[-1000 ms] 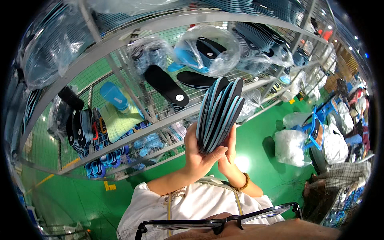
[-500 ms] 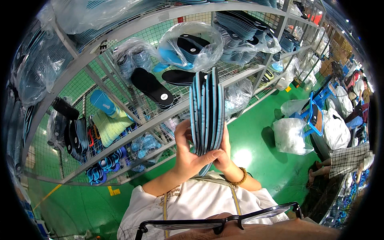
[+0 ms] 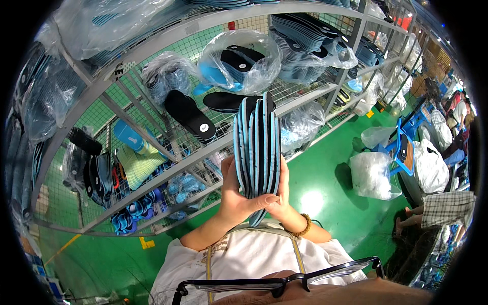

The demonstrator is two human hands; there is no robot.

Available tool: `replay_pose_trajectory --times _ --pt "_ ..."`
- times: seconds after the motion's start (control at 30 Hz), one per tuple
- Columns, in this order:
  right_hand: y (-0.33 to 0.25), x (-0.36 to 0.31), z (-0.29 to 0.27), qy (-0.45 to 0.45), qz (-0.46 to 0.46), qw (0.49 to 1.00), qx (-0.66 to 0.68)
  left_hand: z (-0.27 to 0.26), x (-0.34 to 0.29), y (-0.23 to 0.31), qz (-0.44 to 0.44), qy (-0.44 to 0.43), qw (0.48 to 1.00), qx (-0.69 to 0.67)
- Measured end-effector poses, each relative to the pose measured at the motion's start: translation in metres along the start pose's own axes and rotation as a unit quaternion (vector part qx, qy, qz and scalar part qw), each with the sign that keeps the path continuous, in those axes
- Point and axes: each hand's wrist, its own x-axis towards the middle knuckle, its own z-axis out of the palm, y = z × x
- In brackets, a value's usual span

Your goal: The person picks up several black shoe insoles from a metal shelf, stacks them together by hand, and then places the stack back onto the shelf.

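Between my two hands stands a stack of insoles (image 3: 256, 152), black with light blue edges, held upright with the edges toward me. My left hand (image 3: 236, 195) wraps the stack's left side, its thumb lying across the lower front. My right hand (image 3: 281, 195) closes around the right side, its fingers partly hidden behind the stack. Just beyond, on the wire shelf, lie a black insole stack with a round white label (image 3: 189, 117) and another black insole pile (image 3: 223, 101), partly covered by the held stack.
A grey metal rack (image 3: 203, 152) curves across the front. It bears bagged insoles (image 3: 241, 61), a tall insole stack (image 3: 305, 33) and yellow-green insoles (image 3: 137, 168). To the right, a white plastic bag (image 3: 373, 175) sits on the green floor near a blue stool (image 3: 404, 152). A person in a checked garment (image 3: 447, 211) stands farther right.
The held stack has shifted slightly left and lower, and its insoles look more fanned at the top. Both hands keep their grip.
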Motion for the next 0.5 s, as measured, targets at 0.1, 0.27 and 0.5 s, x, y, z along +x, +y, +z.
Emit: replay_pose_trajectory --times 0.1,0.27,0.5 --pt "0.004 0.002 -0.003 0.011 0.004 1.000 0.026 0.009 0.003 0.001 -0.053 0.028 0.997 -0.047" --pt "0.001 0.004 -0.013 0.011 0.049 0.997 0.058 0.022 0.012 0.007 -0.066 0.009 0.987 -0.146" --pt "-0.006 0.013 -0.032 0.010 0.033 0.999 0.042 0.039 0.024 -0.004 -0.065 -0.005 0.975 -0.211"
